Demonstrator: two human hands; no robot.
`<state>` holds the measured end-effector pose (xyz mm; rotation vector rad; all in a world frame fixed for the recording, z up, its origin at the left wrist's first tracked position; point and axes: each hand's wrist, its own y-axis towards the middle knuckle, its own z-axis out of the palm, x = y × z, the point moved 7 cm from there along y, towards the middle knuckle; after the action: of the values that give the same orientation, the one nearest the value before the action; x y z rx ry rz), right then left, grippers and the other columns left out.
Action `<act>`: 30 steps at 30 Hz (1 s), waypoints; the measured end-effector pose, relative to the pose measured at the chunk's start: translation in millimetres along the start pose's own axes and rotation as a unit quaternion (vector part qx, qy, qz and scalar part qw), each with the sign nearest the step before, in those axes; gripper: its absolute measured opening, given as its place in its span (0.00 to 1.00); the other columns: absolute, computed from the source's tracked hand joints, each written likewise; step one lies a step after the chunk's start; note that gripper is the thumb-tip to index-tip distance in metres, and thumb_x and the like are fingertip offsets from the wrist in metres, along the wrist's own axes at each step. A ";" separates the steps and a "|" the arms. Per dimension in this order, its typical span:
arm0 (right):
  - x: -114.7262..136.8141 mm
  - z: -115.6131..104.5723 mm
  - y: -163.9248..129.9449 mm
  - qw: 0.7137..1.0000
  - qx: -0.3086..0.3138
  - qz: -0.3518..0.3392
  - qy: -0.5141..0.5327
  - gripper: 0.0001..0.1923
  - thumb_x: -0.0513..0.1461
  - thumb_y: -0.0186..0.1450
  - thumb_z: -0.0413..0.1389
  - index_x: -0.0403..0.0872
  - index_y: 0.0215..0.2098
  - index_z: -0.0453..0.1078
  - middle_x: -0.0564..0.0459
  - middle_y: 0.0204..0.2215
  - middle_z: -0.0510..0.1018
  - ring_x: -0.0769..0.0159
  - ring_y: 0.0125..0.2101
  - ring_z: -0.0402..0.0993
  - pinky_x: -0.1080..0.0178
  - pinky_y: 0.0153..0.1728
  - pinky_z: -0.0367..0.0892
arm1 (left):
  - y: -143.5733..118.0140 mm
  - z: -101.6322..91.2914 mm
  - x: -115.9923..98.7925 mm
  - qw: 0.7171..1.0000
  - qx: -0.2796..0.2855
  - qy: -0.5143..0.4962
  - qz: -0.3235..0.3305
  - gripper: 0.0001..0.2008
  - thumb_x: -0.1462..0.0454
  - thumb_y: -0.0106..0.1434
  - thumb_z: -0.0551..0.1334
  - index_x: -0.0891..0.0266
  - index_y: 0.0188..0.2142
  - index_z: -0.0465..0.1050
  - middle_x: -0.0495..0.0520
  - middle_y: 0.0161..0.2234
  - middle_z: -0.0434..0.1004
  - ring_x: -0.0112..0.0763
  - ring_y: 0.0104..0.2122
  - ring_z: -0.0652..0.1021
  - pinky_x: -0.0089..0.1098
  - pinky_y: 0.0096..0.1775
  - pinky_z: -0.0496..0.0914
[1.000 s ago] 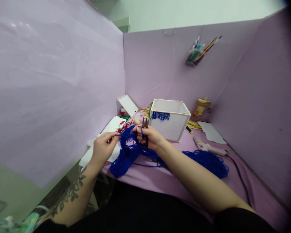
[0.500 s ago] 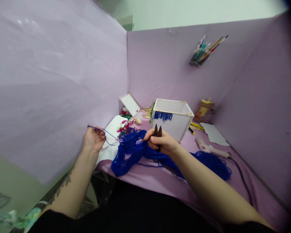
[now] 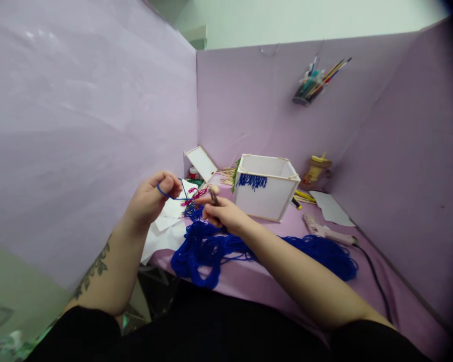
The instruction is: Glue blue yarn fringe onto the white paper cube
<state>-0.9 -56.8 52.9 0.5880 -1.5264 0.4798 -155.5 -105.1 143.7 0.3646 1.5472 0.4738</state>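
Observation:
Blue yarn (image 3: 200,246) lies in a loose, tangled skein along the front of the table. My left hand (image 3: 156,193) is raised over the white paper, fingers closed on a strand of blue yarn (image 3: 166,196) that loops near the thumb and runs toward my other hand. Close by, my right hand (image 3: 224,213) holds small dark snips (image 3: 214,197), their blades pointing up, with the index finger stretched toward the strand. Behind it stands a white open-topped box (image 3: 264,198) edged with sticks, with blue yarn (image 3: 252,181) fixed along its upper front edge.
Red and green yarn scraps (image 3: 192,197) lie by the white paper (image 3: 160,239). Thin wooden sticks (image 3: 227,176) and a small framed panel (image 3: 201,163) are at the back. On the right are a pink glue gun (image 3: 326,232) with a cord, a white sheet (image 3: 332,207) and a yellow-lidded cup (image 3: 317,168).
My left hand has moved right and up with the strand, turning over. My right hand has left the blue skein and shifted left toward the left hand, still holding the snips.

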 end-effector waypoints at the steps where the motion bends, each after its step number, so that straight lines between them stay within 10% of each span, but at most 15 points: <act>1: -5.0 3.9 5.6 1.000 -0.005 0.016 0.000 0.17 0.36 0.62 0.51 0.46 0.48 0.72 0.56 0.24 0.72 0.75 0.17 0.56 0.69 0.17 0.51 | -4.7 7.7 -7.5 0.999 0.033 0.019 0.019 0.19 0.49 0.55 0.67 0.63 0.27 0.71 0.51 0.24 0.71 0.26 0.24 0.70 0.28 0.28 0.66; 9: -32.4 5.1 13.6 0.948 0.105 -0.011 -0.299 0.19 0.28 0.50 0.59 0.46 0.39 0.78 0.55 0.34 0.79 0.67 0.33 0.71 0.66 0.36 0.63 | -27.3 10.3 -34.8 0.995 0.057 0.041 0.078 0.21 0.45 0.55 0.66 0.60 0.24 0.70 0.51 0.21 0.67 0.30 0.24 0.70 0.33 0.28 0.67; 14: -31.7 -8.3 5.0 0.932 0.000 -0.056 -0.358 0.05 0.33 0.55 0.60 0.43 0.32 0.75 0.53 0.28 0.76 0.66 0.31 0.70 0.65 0.35 0.62 | -43.5 -17.8 -32.9 0.995 0.014 0.041 0.094 0.19 0.47 0.58 0.64 0.59 0.25 0.71 0.51 0.21 0.67 0.30 0.24 0.70 0.32 0.27 0.66; 18: -20.4 -15.7 -25.2 0.918 -0.026 -0.152 -0.365 0.07 0.30 0.56 0.57 0.44 0.32 0.74 0.51 0.32 0.75 0.65 0.35 0.70 0.64 0.39 0.63 | -72.6 -17.1 -26.2 0.961 0.242 0.115 0.065 0.17 0.51 0.64 0.59 0.58 0.26 0.76 0.54 0.20 0.71 0.31 0.22 0.72 0.31 0.26 0.67; 21: -26.7 -5.3 -50.5 0.902 0.101 -0.178 -0.380 0.08 0.29 0.57 0.56 0.44 0.32 0.74 0.50 0.34 0.75 0.66 0.35 0.70 0.65 0.38 0.64 | -94.7 -11.0 -17.0 0.899 0.393 0.193 -0.004 0.15 0.53 0.65 0.58 0.57 0.32 0.79 0.56 0.25 0.77 0.32 0.24 0.76 0.30 0.27 0.70; 25: -38.6 7.9 -68.9 0.873 0.244 -0.150 -0.395 0.10 0.27 0.56 0.55 0.44 0.32 0.75 0.50 0.35 0.76 0.67 0.33 0.71 0.65 0.37 0.65 | -100.8 -0.4 -22.5 0.878 0.433 0.202 -0.022 0.13 0.53 0.64 0.60 0.57 0.34 0.80 0.57 0.27 0.78 0.32 0.26 0.77 0.27 0.29 0.71; 30: -24.2 -0.6 -54.0 0.908 0.122 -0.184 -0.356 0.10 0.28 0.61 0.53 0.44 0.32 0.75 0.49 0.32 0.78 0.66 0.34 0.73 0.64 0.38 0.66 | -100.2 13.5 -28.5 0.867 0.462 0.185 -0.021 0.13 0.52 0.63 0.61 0.56 0.34 0.79 0.57 0.26 0.78 0.33 0.27 0.77 0.29 0.30 0.71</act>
<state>33.4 -96.6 25.8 1.3258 -1.9876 0.1560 -134.8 -204.7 117.2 1.0153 2.0916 -0.3048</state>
